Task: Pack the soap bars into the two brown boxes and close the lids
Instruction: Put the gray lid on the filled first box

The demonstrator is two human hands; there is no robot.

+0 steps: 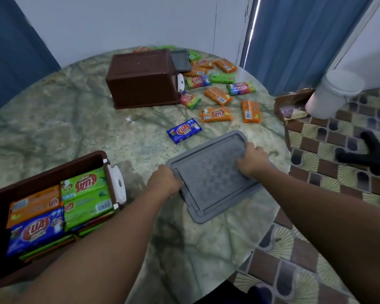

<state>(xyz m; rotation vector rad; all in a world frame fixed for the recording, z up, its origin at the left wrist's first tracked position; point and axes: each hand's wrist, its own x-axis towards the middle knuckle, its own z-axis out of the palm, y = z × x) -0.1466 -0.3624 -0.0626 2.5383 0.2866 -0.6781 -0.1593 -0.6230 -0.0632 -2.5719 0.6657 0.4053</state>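
We are at the lid step for the first of the two boxes. Taking the grey lid [211, 176] as our landmark, it lies flat on the marbled round table [75, 119], and both our hands are on it: the left hand [164, 183] curls its fingers round the lid's near-left edge, and the right hand [251, 160] lies on its top at the right side with fingers bent over the far-right rim, so both are gripping it. Left of the lid, at the table's near edge, sits the filled brown box [42, 178], open, its top layer of green, orange and blue soap bars [86, 194] up to about rim height, with a white latch [117, 185] on the end that faces the lid. Just beyond the lid lies a single blue soap bar [184, 131]; farther beyond it a scatter of orange, green and mixed-colour bars [217, 95] remains unpacked. Beyond and to the left stands the second brown box [143, 79], tipped on its side, with a second grey lid [181, 60] behind it. The next move, we judge, is to lift this lid, carry it left over the filled box, line its corners up with the rim and press it down until the latches catch. The loose bars and the far box wait their turn.
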